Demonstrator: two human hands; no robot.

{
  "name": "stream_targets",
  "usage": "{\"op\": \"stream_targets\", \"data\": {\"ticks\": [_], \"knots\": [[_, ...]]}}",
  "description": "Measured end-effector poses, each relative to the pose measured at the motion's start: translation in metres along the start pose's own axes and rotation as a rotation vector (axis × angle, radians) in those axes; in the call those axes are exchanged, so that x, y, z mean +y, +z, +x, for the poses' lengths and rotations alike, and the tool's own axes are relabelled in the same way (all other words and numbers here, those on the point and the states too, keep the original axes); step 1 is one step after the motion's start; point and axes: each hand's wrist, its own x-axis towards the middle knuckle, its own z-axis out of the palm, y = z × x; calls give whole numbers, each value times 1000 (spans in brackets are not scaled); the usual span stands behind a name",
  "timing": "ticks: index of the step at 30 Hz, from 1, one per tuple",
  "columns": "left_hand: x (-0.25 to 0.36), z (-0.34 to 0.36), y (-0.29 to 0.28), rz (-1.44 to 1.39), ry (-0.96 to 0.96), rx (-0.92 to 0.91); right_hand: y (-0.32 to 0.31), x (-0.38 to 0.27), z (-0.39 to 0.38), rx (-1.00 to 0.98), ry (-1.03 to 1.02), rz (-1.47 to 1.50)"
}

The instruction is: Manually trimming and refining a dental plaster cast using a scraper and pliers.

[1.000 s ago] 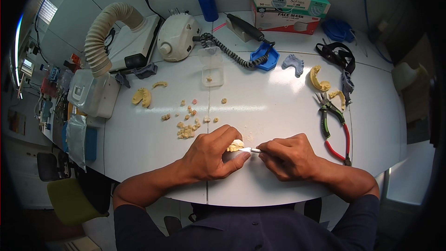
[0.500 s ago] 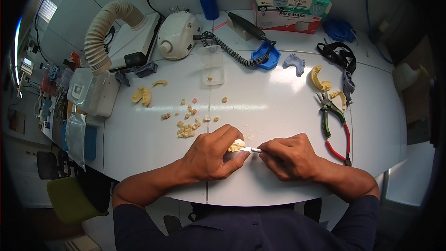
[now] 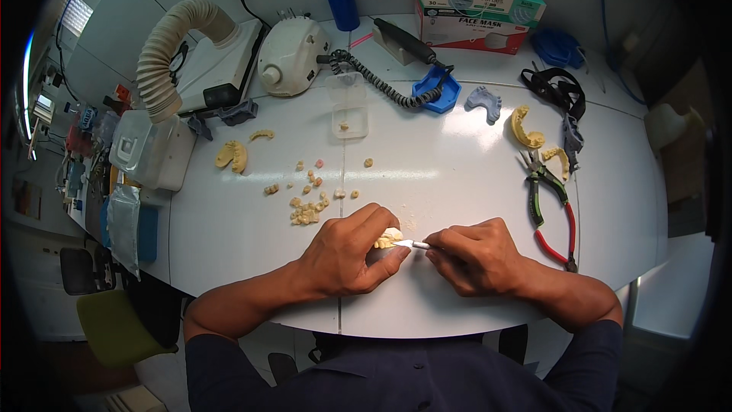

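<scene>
Both hands rest on the white round table [image 3: 229, 236], near its edge at 6 o'clock. The left hand [image 3: 345, 253] is curled around a small yellow tooth model [image 3: 387, 238] — its fingers and thumb pinch it tight. The right hand [image 3: 476, 256] sits at 3 o'clock from the model, fingers closed on a thin white tool [image 3: 415, 244]. The tip of the tool touches the model, right between the two hands.

At 11 o'clock from the left hand lies a small heap of loose yellow tooth bits [image 3: 306, 212], with more bits spread above it. Further that way is a yellow half-jaw model [image 3: 231, 156], and past it a white box with a fat ribbed hose [image 3: 164, 53].

At 12 o'clock, far back, stands a white round machine [image 3: 292, 56] with a curly grey cord [image 3: 374, 80] leading to a blue holder [image 3: 437, 91]. A clear little box [image 3: 349, 107] sits in front of it.

At 2 o'clock from the right hand lie pliers with red and green handles [image 3: 550, 206], and above them two more yellow jaw models [image 3: 526, 128] — one bigger, one smaller. A box of face masks [image 3: 476, 1] stands at the far edge.
</scene>
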Motion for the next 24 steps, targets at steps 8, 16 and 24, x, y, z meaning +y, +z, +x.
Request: {"op": "stream_targets", "data": {"ticks": [8, 16, 24], "knots": [[-1, 0, 1, -4, 5, 21, -1, -1, 1, -11, 11, 3], [-2, 1, 1, -4, 5, 24, -2, -1, 1, -13, 15, 4], [-1, 1, 1, -8, 9, 23, -1, 0, 1, -13, 13, 4]]}}
